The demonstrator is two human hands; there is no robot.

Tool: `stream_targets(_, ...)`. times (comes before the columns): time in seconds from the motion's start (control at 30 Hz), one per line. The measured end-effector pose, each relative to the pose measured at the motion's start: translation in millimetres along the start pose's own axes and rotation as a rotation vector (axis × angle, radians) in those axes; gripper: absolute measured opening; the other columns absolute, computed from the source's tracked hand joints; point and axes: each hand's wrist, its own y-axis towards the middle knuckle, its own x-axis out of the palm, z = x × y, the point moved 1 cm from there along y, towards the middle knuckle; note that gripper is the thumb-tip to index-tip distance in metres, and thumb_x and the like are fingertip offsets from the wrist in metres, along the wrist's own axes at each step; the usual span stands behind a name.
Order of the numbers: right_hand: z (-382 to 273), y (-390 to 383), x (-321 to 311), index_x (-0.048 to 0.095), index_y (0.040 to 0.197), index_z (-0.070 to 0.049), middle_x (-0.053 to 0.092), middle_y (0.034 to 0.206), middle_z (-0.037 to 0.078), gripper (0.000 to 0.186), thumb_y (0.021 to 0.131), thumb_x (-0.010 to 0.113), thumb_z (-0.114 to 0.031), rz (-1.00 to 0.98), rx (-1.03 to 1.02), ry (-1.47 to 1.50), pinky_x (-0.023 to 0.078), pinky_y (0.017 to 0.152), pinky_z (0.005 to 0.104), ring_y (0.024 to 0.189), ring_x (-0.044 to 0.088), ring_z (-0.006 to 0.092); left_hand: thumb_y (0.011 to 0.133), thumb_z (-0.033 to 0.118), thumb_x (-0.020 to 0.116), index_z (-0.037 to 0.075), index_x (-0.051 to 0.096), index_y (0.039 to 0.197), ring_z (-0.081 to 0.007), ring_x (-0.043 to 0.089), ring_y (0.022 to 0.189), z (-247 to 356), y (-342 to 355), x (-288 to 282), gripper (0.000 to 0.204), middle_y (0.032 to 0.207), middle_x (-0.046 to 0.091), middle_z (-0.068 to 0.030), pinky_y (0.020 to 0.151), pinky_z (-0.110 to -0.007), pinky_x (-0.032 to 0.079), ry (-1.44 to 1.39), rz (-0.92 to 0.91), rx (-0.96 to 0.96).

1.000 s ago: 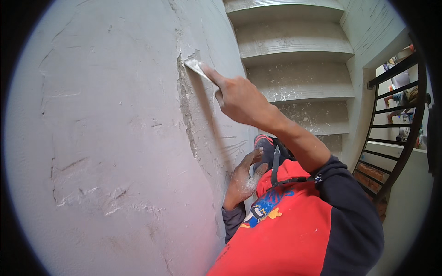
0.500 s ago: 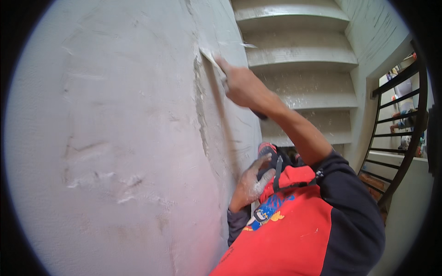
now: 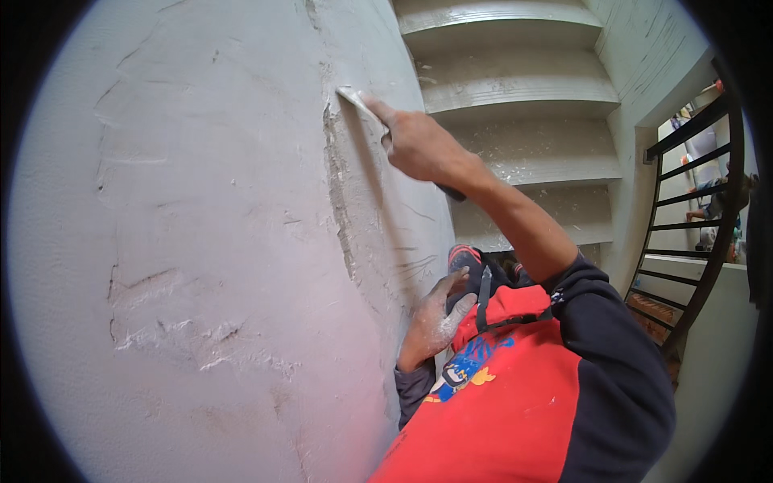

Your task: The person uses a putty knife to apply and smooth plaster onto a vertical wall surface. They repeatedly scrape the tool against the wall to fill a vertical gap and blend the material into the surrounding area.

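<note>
My right hand (image 3: 427,149) grips a scraper (image 3: 359,105), and the dark end of its handle pokes out below my wrist. The blade's tip meets the grey plastered wall (image 3: 217,266) just right of the upper end of a long rough crack (image 3: 336,201). This crack runs down the wall with chipped, crumbly edges. Lower down, my left hand (image 3: 439,322) is held in front of my body beside the wall. White dust coats it, its thumb and fingers are apart, and nothing shows in it.
Concrete stairs (image 3: 515,141), specked with white debris, rise beyond my arm. A dark metal railing (image 3: 692,209) stands at the right, with a person (image 3: 708,201) partly visible beyond it. Another rough patch (image 3: 201,342) marks the wall at lower left.
A pale chip in the air near the stairs is gone. The scraper's blade, blurred before, now shows sharply close to the same spot by the crack. My left hand stays nearly still.
</note>
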Motion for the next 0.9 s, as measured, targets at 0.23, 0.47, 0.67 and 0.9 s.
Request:
stream_targets(0.23, -15, 9, -12, 0.032, 0.141, -0.002, 0.062, 0.08, 0.03, 0.071, 0.072, 0.047, 0.0, -0.03, 0.027, 0.078, 0.049, 0.074, 0.0482, 0.077, 0.063, 0.0422, 0.091, 0.021, 0.06, -0.003, 0.041, 0.134, -0.0275, 0.053, 0.117, -5, -2, -1, 0.052, 0.126, 0.053, -0.0194, 0.098, -0.036, 0.042, 0.043, 0.017, -0.03)
stream_targets(0.47, -13, 28, -10, 0.03, 0.142, -0.001, 0.062, 0.077, 0.029, 0.07, 0.073, 0.045, 0.0, 0.045, -0.007, 0.03, 0.049, 0.074, 0.0493, 0.075, 0.063, 0.0421, 0.092, 0.02, 0.058, -0.003, 0.041, 0.134, -0.0264, 0.053, 0.117, -12, -6, 3, 0.05, 0.125, 0.054, -0.0192, 0.099, -0.035, 0.041, 0.017, 0.018, -0.012)
stream_targets(0.67, -13, 9, -4, 0.028, 0.143, 0.0, 0.063, 0.086, 0.028, 0.071, 0.074, 0.046, 0.001, -0.023, -0.032, -0.014, 0.05, 0.077, 0.0467, 0.081, 0.064, 0.0401, 0.092, 0.019, 0.058, -0.002, 0.042, 0.133, -0.0272, 0.053, 0.117, 1, -10, 7, 0.049, 0.126, 0.054, -0.019, 0.099, -0.035, 0.041, 0.043, -0.004, -0.041)
stream_targets(0.9, 3, 35, -2, 0.027, 0.143, 0.0, 0.064, 0.087, 0.027, 0.069, 0.077, 0.046, -0.002, 0.011, -0.001, -0.005, 0.05, 0.076, 0.0481, 0.082, 0.063, 0.0408, 0.092, 0.019, 0.058, -0.002, 0.041, 0.134, -0.0271, 0.052, 0.119, -5, -3, 0, 0.05, 0.128, 0.052, -0.0192, 0.099, -0.035, 0.04, 0.007, 0.024, -0.05)
